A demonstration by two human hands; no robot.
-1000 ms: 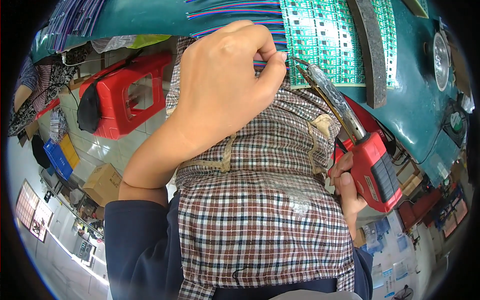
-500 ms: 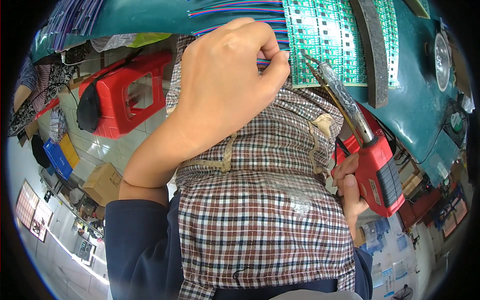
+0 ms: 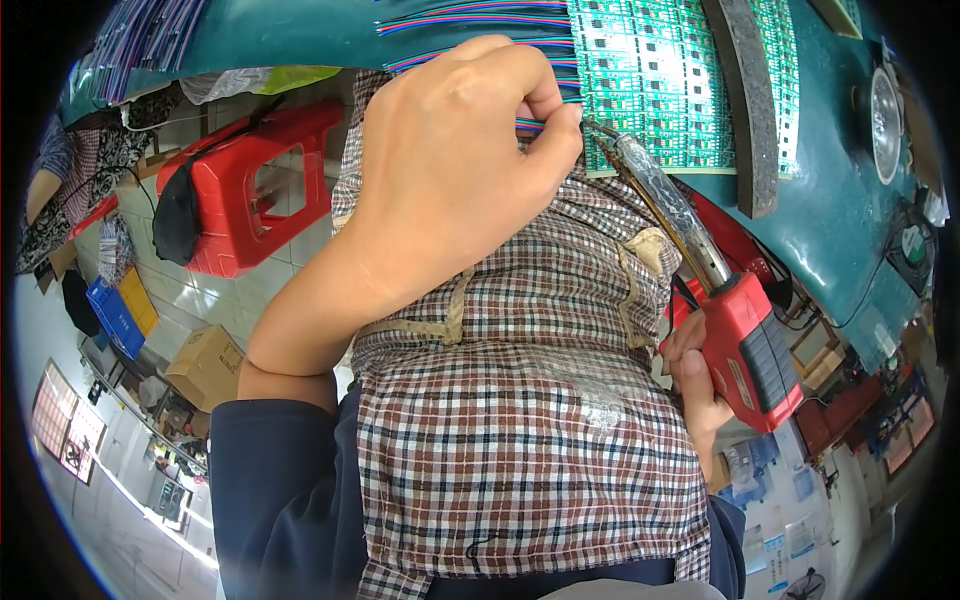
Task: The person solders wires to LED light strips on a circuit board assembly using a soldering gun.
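My left hand [image 3: 460, 150] pinches a thin multicoloured ribbon wire [image 3: 528, 125] at the near left edge of a green circuit board panel [image 3: 650, 100]. Its thumb and forefinger press together beside the board's edge. In my right hand [image 3: 695, 375] is a red soldering iron [image 3: 755, 350] with a black grip. The iron's tip points up and left, close to my left fingertips; whether it touches the wire I cannot tell. More ribbon wires [image 3: 470, 20] run out leftward from the panel's left edge in rows.
A dark grey bar [image 3: 745, 100] lies across the panel. A bundle of wires [image 3: 145, 45] rests on the teal table [image 3: 280, 35] at far left. A round metal dish [image 3: 884, 125] and a small fan [image 3: 910, 245] stand at right. A red stool [image 3: 265, 190] is on the floor at left.
The soldering iron has shifted left and slightly down, bringing its tip from over the board to beside my left fingertips. My left hand has barely moved.
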